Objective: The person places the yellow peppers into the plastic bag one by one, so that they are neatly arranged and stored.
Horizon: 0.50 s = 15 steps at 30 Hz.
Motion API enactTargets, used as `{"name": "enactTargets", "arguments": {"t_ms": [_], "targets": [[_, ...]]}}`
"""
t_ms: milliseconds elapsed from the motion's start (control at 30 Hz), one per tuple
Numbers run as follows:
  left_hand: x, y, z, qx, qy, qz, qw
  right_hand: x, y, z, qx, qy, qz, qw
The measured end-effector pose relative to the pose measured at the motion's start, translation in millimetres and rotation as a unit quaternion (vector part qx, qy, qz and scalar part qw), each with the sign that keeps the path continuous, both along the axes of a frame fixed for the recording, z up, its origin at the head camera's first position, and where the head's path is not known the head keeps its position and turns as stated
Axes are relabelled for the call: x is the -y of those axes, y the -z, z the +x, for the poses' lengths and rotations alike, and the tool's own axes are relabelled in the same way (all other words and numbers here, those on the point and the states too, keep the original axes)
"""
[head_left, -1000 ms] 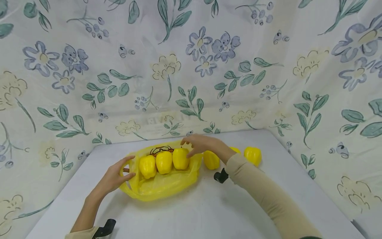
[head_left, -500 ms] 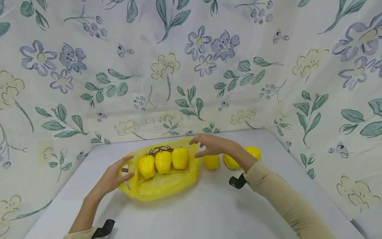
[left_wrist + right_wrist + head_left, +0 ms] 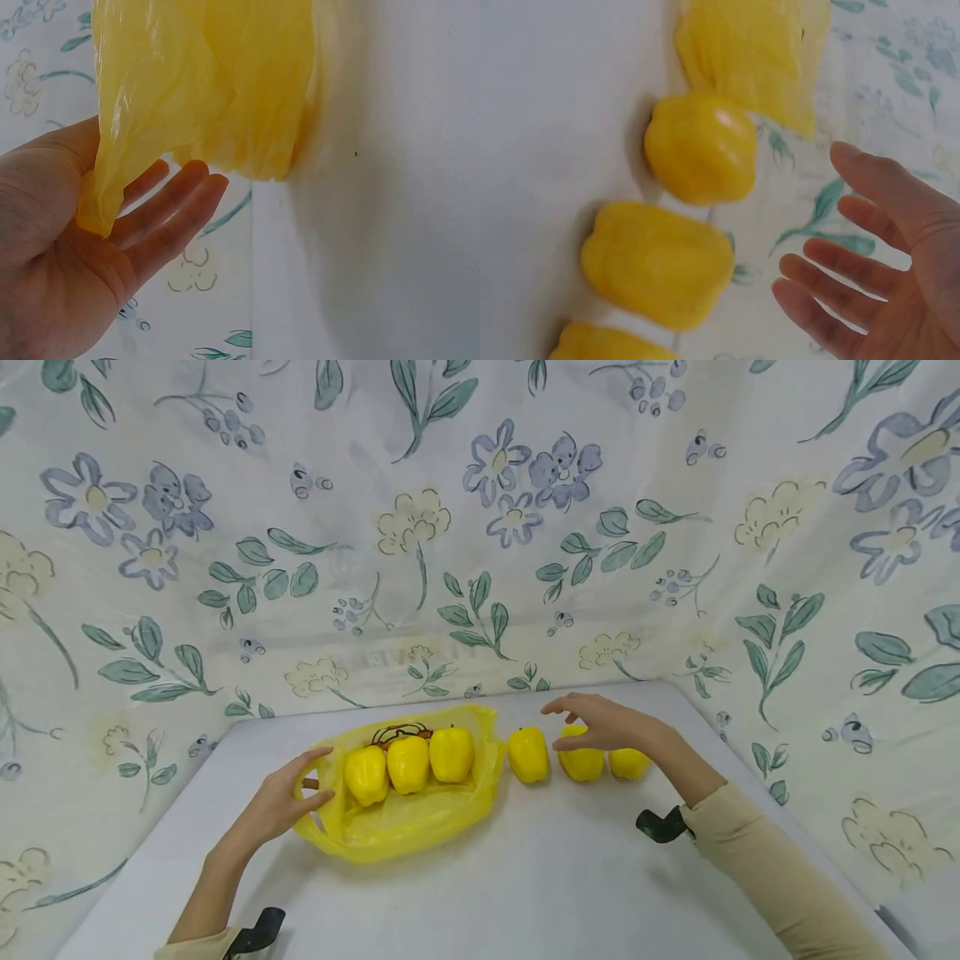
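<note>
A yellow plastic bag [image 3: 420, 827] lies with its mouth spread, and three yellow bell peppers [image 3: 408, 766] show in a row inside it. At the bag's left end is my left hand [image 3: 281, 806], thumb and fingers spread apart against its edge. The left wrist view shows a fold of the bag [image 3: 112, 180] lying between thumb and fingers. My right hand [image 3: 603, 724] hovers over the peppers outside the bag, loosely spread and holding nothing. Nearest it is the middle pepper [image 3: 582, 764]; in the right wrist view a gap separates fingers from peppers.
Right of the bag, a row of yellow bell peppers stands on the white table [image 3: 525, 877]: one pepper [image 3: 528, 755] close to the bag, another pepper [image 3: 628, 763] farthest right, partly behind the right hand. A floral curtain [image 3: 420, 568] hangs behind the table and along its sides.
My right hand has drawn back rightward from the rightmost pepper in the bag and now hovers above the outside peppers. The left hand stays at the bag's edge.
</note>
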<state>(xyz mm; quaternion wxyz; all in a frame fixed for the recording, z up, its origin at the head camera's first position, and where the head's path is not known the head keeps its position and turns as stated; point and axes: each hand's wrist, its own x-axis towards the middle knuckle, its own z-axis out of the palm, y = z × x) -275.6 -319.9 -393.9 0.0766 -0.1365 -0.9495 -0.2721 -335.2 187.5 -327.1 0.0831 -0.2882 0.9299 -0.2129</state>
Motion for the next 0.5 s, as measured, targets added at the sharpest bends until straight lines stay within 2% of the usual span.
{"name": "enactTargets", "arguments": {"t_ms": [267, 500], "targets": [[2.6, -0.2, -0.1, -0.006, 0.006, 0.003, 1.0000, -52.0, 15.0, 0.1, -0.034, 0.052, 0.002, 0.998], [0.9, -0.1, 0.1, -0.001, 0.004, 0.003, 1.0000, -77.2, 34.7, 4.5, -0.038, 0.111, 0.023, 0.993]]}}
